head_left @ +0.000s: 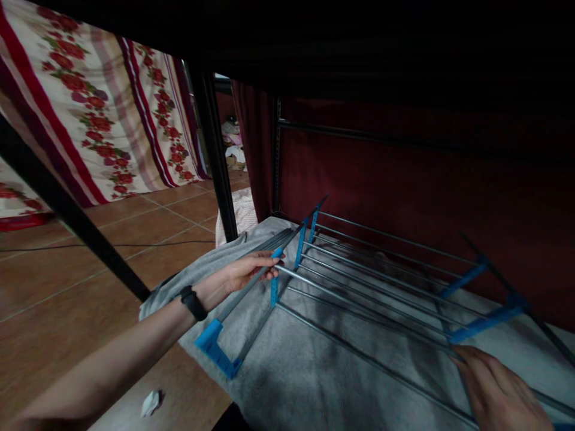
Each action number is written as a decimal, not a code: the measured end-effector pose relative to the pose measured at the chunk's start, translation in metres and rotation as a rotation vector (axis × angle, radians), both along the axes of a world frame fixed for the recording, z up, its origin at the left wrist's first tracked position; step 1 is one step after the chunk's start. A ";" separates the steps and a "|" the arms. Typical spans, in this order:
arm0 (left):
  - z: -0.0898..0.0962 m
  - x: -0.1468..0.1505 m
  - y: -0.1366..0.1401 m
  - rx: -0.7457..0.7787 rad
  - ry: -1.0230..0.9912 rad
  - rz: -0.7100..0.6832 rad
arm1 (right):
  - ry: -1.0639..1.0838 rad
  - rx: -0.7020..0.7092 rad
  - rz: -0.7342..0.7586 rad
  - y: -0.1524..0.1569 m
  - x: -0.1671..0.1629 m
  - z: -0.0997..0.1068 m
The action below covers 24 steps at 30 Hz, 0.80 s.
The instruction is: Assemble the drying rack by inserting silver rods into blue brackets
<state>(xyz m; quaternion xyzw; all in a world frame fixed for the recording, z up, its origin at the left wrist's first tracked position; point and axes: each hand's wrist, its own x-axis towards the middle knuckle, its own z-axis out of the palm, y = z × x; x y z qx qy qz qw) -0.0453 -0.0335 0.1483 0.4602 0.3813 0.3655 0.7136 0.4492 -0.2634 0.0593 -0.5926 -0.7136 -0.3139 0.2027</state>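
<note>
A rack (354,294) of grey metal tubes with blue plastic joints lies on a bed covered by a grey blanket (314,359). My left hand (254,269) is closed around the end of the rack, thumb and fingers at a blue joint (277,254) and the tube beside it. At the lower right, my right hand (498,386) wraps over the tubes near the rack's other end; part of its grip is hidden. A blue corner piece (218,350) of the rack points towards me. A dark band (193,303) sits on my left wrist.
Black bed-frame posts (220,161) stand on the left, with a dark bunk overhead. A dark red curtain (381,179) hangs behind the rack. Beyond the posts, a floral cloth (99,102) hangs above the tiled floor. A cable (112,244) and a crumpled white scrap (151,403) lie there.
</note>
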 end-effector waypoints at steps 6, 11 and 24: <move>0.001 -0.006 0.003 -0.161 -0.133 -0.028 | 0.048 -0.015 -0.009 0.003 0.000 -0.001; 0.003 -0.002 -0.001 -0.193 -0.120 -0.027 | 0.048 -0.040 -0.022 0.000 0.000 -0.003; 0.007 -0.001 0.000 -0.254 -0.074 0.002 | 0.061 -0.034 -0.008 0.000 -0.007 0.004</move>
